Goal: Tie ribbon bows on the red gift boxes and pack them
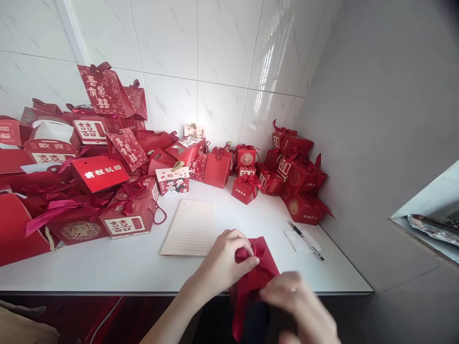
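Note:
A small red gift box (265, 258) with a dark red ribbon (247, 291) lies at the front edge of the white table (125, 267). My left hand (225, 260) pinches the ribbon's bow on top of the box, fingers closed. Lower down and blurred by motion, my right hand (299, 306) grips the hanging ribbon just off the table's edge. A lined sheet of paper (190, 227) rests left of the box, close to my left hand.
Several red gift boxes and bags are piled at the left (89, 191), along the tiled back wall (215, 167) and in the right corner (297, 181). A black pen (306, 234) lies on a small clear packet. A grey wall bounds the right side.

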`<state>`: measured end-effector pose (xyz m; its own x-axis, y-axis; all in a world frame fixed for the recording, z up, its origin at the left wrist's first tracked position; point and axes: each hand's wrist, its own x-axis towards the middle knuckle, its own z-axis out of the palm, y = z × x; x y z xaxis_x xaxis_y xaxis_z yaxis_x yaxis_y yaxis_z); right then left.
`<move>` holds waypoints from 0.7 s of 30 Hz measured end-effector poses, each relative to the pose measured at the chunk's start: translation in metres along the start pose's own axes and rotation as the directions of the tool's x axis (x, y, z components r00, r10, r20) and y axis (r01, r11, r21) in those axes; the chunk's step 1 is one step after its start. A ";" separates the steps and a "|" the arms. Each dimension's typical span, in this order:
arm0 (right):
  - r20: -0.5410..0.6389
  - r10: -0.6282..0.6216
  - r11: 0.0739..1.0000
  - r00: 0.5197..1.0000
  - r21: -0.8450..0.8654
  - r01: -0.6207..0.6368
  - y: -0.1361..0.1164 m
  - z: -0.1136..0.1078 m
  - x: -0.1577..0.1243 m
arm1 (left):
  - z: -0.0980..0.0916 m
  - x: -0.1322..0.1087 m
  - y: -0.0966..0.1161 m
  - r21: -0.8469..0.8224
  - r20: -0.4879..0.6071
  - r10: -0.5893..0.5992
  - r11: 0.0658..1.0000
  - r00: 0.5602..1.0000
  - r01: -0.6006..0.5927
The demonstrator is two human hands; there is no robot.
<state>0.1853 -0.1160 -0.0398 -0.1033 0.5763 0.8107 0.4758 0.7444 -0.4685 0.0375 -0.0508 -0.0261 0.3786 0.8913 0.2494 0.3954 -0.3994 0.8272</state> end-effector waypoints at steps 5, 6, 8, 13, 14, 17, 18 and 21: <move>0.115 0.514 0.836 0.850 -0.291 -0.466 0.033 -0.020 0.044 | -0.003 -0.009 0.005 0.039 -0.442 -0.133 0.985 0.887 0.167; 0.164 0.566 0.808 0.808 -0.304 -0.504 0.037 -0.017 0.049 | -0.003 -0.011 0.007 0.075 -0.441 -0.199 0.964 0.875 0.257; 0.224 0.629 0.769 0.745 -0.317 -0.554 0.041 -0.008 0.052 | -0.002 -0.014 0.012 0.181 -0.336 -0.299 0.910 0.893 0.373; 0.197 0.662 0.740 0.723 -0.330 -0.587 0.043 0.011 0.042 | 0.009 -0.016 0.015 0.298 -0.244 -0.339 0.865 0.908 0.403; 0.185 0.655 0.746 0.733 -0.311 -0.588 0.043 0.012 0.039 | 0.012 -0.016 0.013 0.291 -0.250 -0.338 0.867 0.907 0.404; 0.148 0.629 0.772 0.764 -0.236 -0.590 0.042 0.011 0.035 | 0.019 -0.018 0.006 0.233 -0.299 -0.309 0.894 0.903 0.383; 0.135 0.620 0.780 0.773 -0.212 -0.589 0.041 0.010 0.034 | 0.021 -0.019 0.004 0.208 -0.322 -0.292 0.906 0.901 0.368; 0.095 0.597 0.800 0.796 -0.144 -0.583 0.039 0.007 0.031 | 0.026 -0.021 -0.001 0.144 -0.385 -0.255 0.933 0.887 0.331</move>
<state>0.1946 -0.0666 -0.0359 0.1188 0.9356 0.3326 0.5666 0.2112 -0.7964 0.0510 -0.0751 -0.0457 -0.0872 0.9751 0.2038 0.6142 -0.1085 0.7817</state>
